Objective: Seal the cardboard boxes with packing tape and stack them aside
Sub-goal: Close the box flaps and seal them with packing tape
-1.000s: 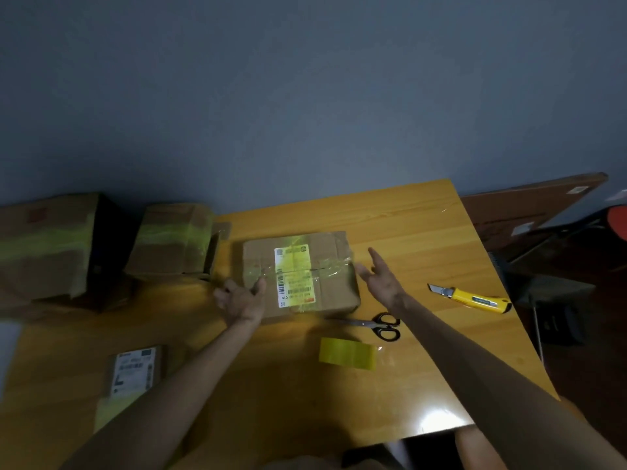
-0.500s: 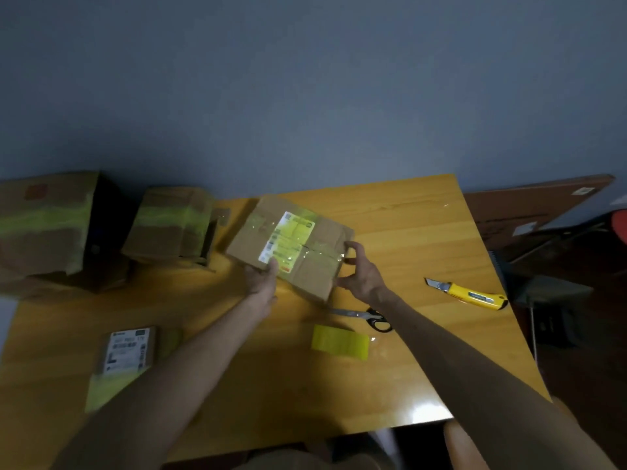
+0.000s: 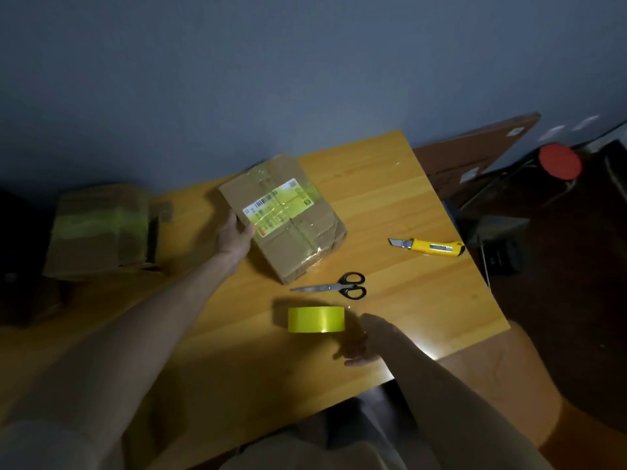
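A brown cardboard box [image 3: 288, 232] with a white-and-yellow shipping label lies turned at an angle on the wooden table [image 3: 390, 205]. My left hand [image 3: 235, 237] grips its left edge, thumb on the top face. A roll of yellow packing tape [image 3: 316, 319] stands on edge nearer to me. My right hand [image 3: 364, 340] hovers just right of the roll, blurred, fingers extended, holding nothing.
Black-handled scissors [image 3: 336, 286] lie between box and tape. A yellow utility knife [image 3: 429, 247] with its blade out sits near the table's right edge. A taped box [image 3: 98, 228] stands at the far left. Dark clutter and a red round object [image 3: 559, 161] lie off the table's right.
The box was lifted and turned by both hands, and now lies rotated on the table. My right hand left the box and came back down beside the tape roll. The view shifted right.
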